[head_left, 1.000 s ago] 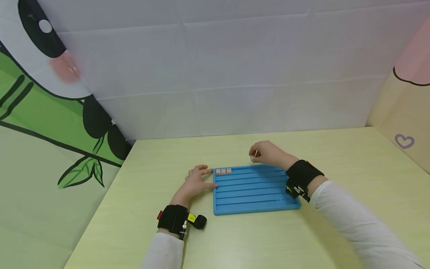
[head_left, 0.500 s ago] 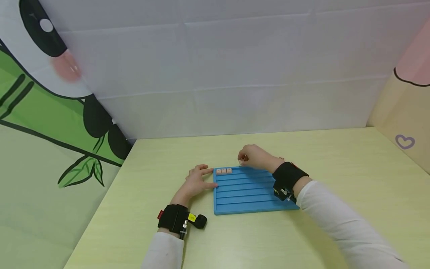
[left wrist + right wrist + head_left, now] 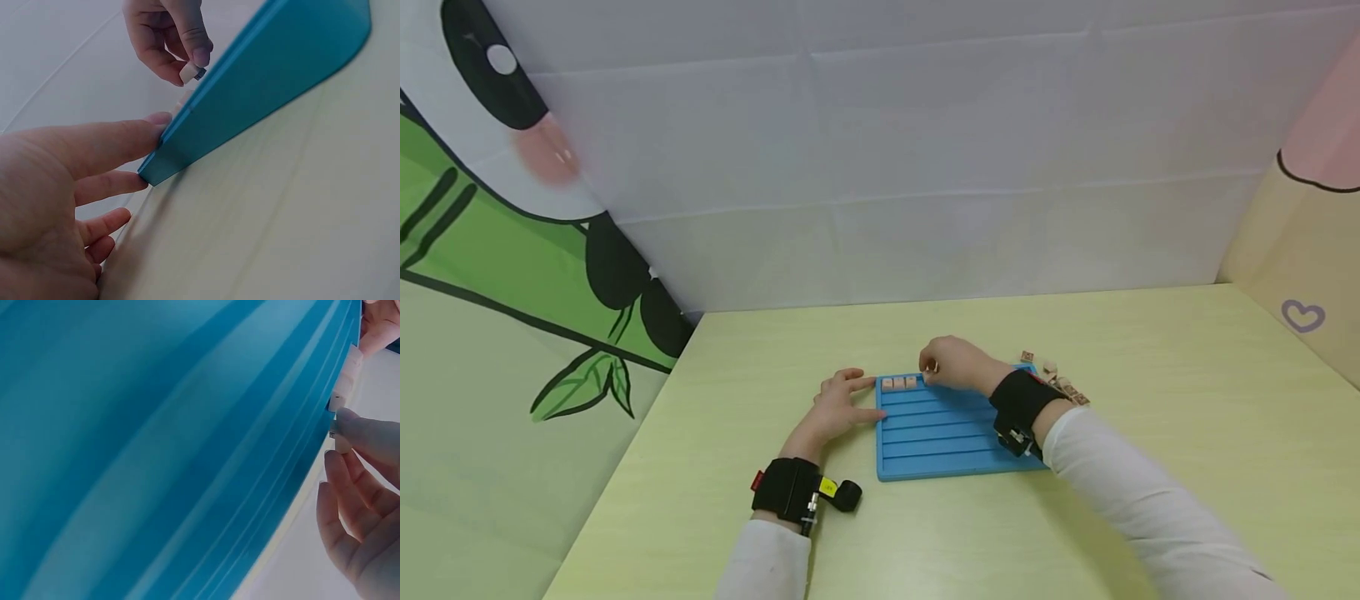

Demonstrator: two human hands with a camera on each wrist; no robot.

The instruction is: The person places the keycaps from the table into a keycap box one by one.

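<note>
A blue ridged tray (image 3: 955, 457) lies flat on the table, crossed by several long grooves. Side by side in the left end of its far groove sit three small wooden tiles (image 3: 899, 383). My left hand (image 3: 831, 413) rests at the tray's left edge, its thumb and index finger extended against the rim. Over the far groove, just right of that row, my right hand (image 3: 957, 363) pinches another wooden tile (image 3: 189, 74) between thumb and fingertips. In the right wrist view this pinched tile (image 3: 342, 444) is close beside the end of the row.
Several loose wooden tiles (image 3: 1067, 390) lie beyond the tray's far right corner, partly hidden by the right wrist strap (image 3: 1024, 407). A pale wall (image 3: 925, 250) rises behind the table's far edge. Both wrists wear black straps with small cameras.
My right hand has moved left and nearer along the far edge with its tile, toward the row. Loose tiles behind the wrist have come into view. The left hand stays put.
</note>
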